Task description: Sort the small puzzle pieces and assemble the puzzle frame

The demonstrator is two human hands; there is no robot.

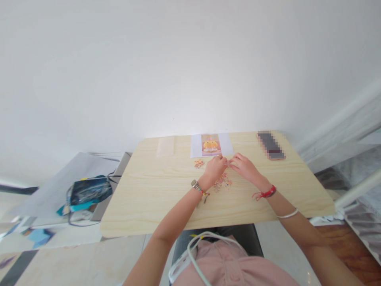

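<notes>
Left hand [214, 170] and right hand [244, 167] are pinching some tiny mystery bit [228, 163], printed picture [210, 145] lying beyond, prob for easy viewing.

Single head-worn view, facing forward and down from above a pink fabric garment [256, 272]; pale rectangular wood-grain tabletop [143, 198] at middling range, smooth white wall [190, 67] behind; fine detail seems too distant to read.

There are two hands [214, 169] [244, 167], two piece piles [199, 163] [222, 183], one printed sheet [211, 145].
</notes>
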